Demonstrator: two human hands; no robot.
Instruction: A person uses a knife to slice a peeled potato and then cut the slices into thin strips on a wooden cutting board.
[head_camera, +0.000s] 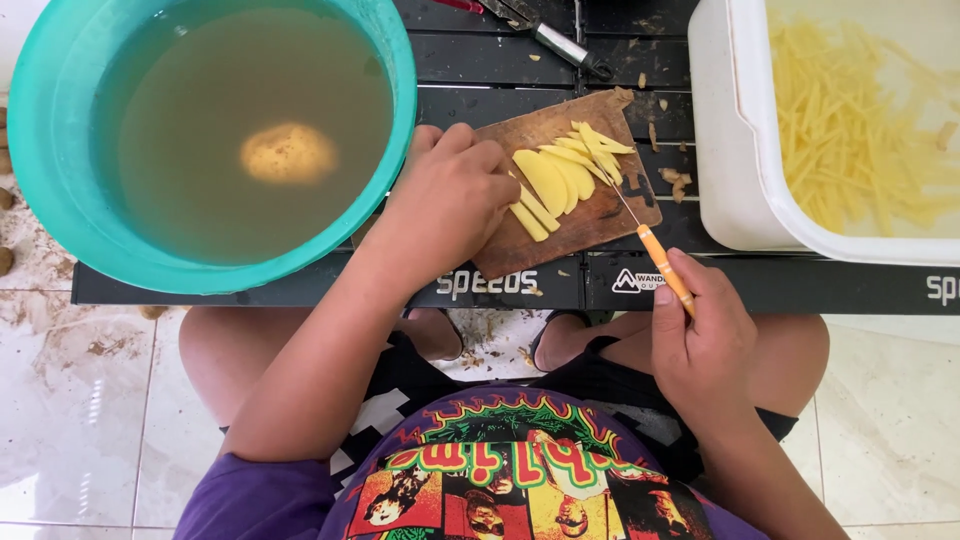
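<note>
A small wooden cutting board (605, 215) lies on a low black table (560, 60). Fanned potato slices (560, 178) rest on it, with thin cut sticks (598, 145) at the far end. My left hand (450, 195) presses down on the near end of the slices. My right hand (700, 335) grips an orange-handled knife (662, 262), its thin blade reaching up to the slices' right edge.
A teal basin (45, 200) of cloudy water with one peeled potato (288, 152) fills the table's left. A white tub (730, 140) of potato sticks stands at the right. A metal tool (550, 35) lies at the back. My knees show over a tiled floor.
</note>
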